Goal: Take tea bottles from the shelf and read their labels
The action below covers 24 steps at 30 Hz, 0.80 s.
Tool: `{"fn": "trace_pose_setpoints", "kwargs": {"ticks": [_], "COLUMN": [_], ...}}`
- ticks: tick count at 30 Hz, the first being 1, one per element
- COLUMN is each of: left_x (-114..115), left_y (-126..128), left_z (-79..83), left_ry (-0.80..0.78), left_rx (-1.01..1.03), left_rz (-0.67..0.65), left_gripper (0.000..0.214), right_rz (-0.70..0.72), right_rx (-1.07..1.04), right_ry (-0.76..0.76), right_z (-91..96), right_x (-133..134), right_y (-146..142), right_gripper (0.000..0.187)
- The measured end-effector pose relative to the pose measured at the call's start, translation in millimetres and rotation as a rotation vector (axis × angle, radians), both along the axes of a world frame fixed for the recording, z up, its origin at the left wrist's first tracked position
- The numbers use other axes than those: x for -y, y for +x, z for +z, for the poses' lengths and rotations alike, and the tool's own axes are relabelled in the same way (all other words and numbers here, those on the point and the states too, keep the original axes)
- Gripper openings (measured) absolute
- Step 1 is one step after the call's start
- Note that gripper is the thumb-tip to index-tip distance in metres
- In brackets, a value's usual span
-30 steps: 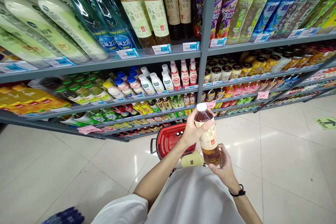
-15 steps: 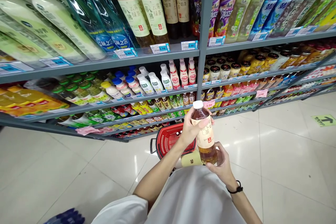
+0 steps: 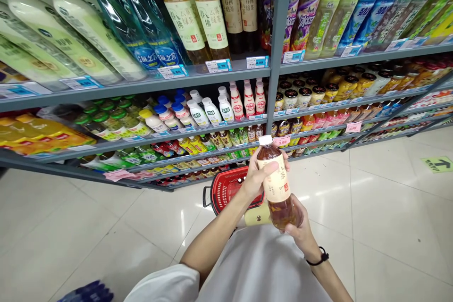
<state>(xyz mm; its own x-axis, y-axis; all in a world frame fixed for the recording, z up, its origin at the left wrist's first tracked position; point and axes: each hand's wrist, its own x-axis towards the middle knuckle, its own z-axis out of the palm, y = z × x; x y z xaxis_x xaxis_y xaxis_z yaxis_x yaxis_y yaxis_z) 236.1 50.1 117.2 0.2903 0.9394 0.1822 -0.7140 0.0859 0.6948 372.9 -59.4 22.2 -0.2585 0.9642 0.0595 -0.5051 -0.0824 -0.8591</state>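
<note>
A bottle of brown tea [image 3: 277,189] with a white cap and a cream label is held in front of my body, slightly tilted. My left hand [image 3: 259,173] is closed round its upper part, the thumb lying across the label. Lower down, my right hand [image 3: 300,226] grips the base, with some of its fingers hidden behind the bottle. Beyond and below the bottle, a red shopping basket [image 3: 222,188] is partly covered by my left forearm. A pale yellow bag flap [image 3: 252,217] with a round snap shows beside the bottle.
Shelves [image 3: 226,77] packed with drinks run across the front, parted by a grey upright [image 3: 281,19]. Dark tea bottles [image 3: 248,12] and green tea bottles [image 3: 212,21] stand on the top shelf. Blue-wrapped goods [image 3: 87,292] lie on the tiled floor [image 3: 106,226], lower left.
The bottle has turned a little in my hands, and its base has come slightly lower and nearer to me. My right hand has shifted down with it. The basket has stayed put.
</note>
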Motion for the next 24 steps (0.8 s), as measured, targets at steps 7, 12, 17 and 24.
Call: {"fn": "trace_pose_setpoints", "kwargs": {"ticks": [7, 12, 17, 24], "left_x": [3.3, 2.5, 0.4, -3.0], "left_y": [0.9, -0.7, -2.0, -3.8], "left_z": [1.9, 5.4, 12.4, 18.9], "left_ry": [-0.048, -0.06, -0.207, -0.243], "left_rx": [0.014, 0.038, 0.151, 0.173], "left_rz": [0.003, 0.016, 0.013, 0.04], "left_gripper": [0.069, 0.062, 0.058, 0.046], "right_rz": [0.011, 0.02, 0.117, 0.219], "right_rx": [0.001, 0.011, -0.112, -0.254], "right_ry": [0.007, -0.047, -0.114, -0.219], "right_z": [6.2, 4.5, 9.5, 15.0], "right_x": [3.2, 4.5, 2.9, 7.0], "right_y": [2.0, 4.4, 7.2, -1.8], "right_gripper": [0.06, 0.064, 0.071, 0.069]}}
